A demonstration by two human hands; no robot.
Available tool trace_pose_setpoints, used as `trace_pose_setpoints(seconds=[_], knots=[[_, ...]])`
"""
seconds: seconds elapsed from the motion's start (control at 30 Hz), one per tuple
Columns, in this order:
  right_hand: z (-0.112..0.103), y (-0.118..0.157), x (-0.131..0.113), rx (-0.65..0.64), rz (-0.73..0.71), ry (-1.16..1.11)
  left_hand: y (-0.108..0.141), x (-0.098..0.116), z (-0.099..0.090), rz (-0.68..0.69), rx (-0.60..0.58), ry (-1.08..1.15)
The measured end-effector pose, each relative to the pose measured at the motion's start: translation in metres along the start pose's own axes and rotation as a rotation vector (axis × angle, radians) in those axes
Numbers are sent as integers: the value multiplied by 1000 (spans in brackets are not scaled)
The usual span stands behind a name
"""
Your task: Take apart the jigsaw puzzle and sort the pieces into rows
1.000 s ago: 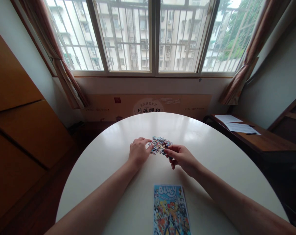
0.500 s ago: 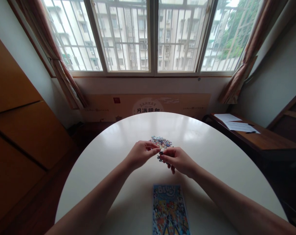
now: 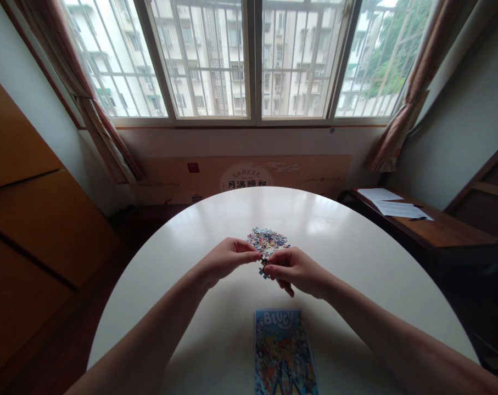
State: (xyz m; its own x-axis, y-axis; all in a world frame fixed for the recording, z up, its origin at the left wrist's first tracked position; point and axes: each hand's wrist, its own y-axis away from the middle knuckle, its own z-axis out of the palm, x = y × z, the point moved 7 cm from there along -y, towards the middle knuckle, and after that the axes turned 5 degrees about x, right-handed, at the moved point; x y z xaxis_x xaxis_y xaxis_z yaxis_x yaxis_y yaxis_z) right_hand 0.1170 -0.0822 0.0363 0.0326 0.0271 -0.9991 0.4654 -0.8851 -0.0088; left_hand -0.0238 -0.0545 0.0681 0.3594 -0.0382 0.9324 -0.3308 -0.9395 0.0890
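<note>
My right hand (image 3: 300, 271) pinches a few small jigsaw puzzle pieces (image 3: 264, 271) between thumb and fingers, just above the white table (image 3: 207, 334). They look joined, but the fingers hide part of them. Thumb and fingertips of my left hand (image 3: 232, 257) are closed at the upper left end of these pieces, on what looks like a small dark jigsaw piece, mostly covered. Right behind both hands lies a loose heap of colourful jigsaw pieces (image 3: 267, 238). Nearer to me, a blue picture sheet marked "Bluey" (image 3: 284, 351) lies flat between my forearms.
The round table's far edge faces a windowed wall with a printed panel (image 3: 162, 170) below. To the right stands a wooden desk (image 3: 458, 230) with white papers (image 3: 397, 209) and pens. An orange-brown cabinet (image 3: 34, 230) is at the left.
Both hands have shifted slightly left and a little lower in view with the held pieces. My left fingertips sit slightly farther from the right ones, and more of the heap shows.
</note>
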Motion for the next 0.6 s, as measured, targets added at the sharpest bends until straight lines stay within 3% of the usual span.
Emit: trace_pose_setpoints(seconds=[0.17, 0.33, 0.47, 0.6], knots=[[-6, -1, -1, 74, 20, 71, 0, 1, 0, 42, 53, 7], [-13, -4, 5, 132, 29, 173, 3, 8, 1, 185, 144, -185], [-15, -4, 7, 122, 41, 122, 8, 20, 4, 340, 184, -272], [-7, 0, 8, 31, 76, 75, 3, 17, -6, 350, 223, -187]])
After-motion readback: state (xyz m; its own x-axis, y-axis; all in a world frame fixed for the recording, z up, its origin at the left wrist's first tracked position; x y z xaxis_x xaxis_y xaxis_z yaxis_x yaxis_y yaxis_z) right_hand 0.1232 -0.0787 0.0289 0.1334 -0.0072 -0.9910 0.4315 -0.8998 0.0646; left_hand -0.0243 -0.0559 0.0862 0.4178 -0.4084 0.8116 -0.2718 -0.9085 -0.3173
